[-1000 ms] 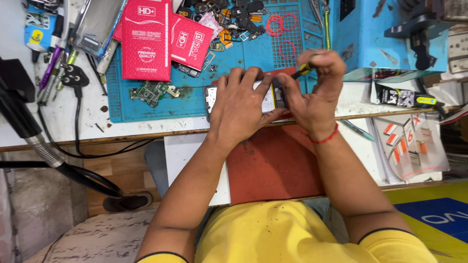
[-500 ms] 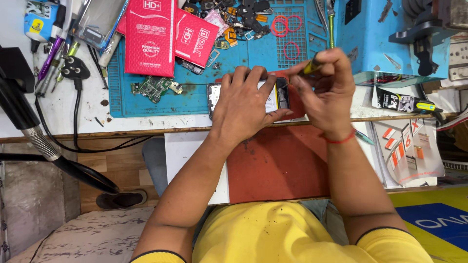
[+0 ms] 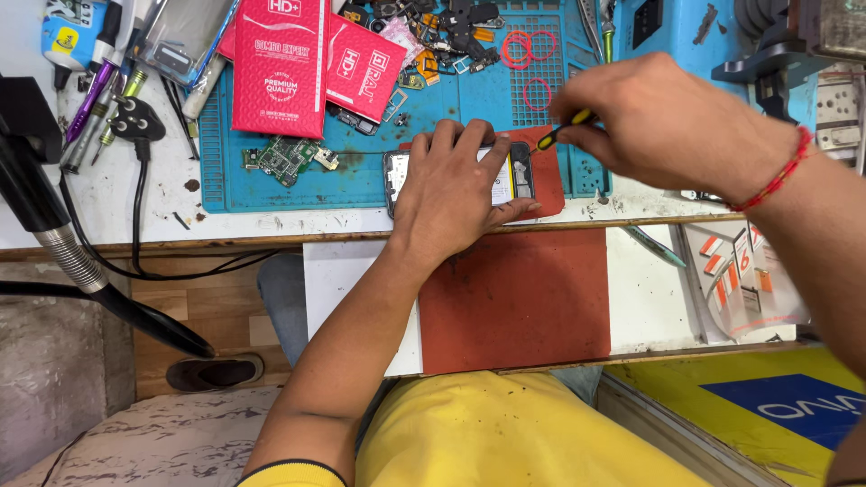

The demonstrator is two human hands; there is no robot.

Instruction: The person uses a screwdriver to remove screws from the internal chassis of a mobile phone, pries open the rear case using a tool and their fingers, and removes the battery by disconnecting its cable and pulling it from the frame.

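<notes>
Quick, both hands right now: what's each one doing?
Left hand: flat, palm down, pressing on the opened phone; not gripping.
Right hand: closed, pinching a yellow-and-black screwdriver pointed toward the phone's edge.

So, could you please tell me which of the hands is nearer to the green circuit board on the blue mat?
Left. The left hand rests on the opened phone beside the green circuit board; the right hand is farther off.

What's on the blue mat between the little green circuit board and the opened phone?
In the head view, only bare blue mat lies between the green circuit board and the opened phone, which the left hand presses down.
</notes>
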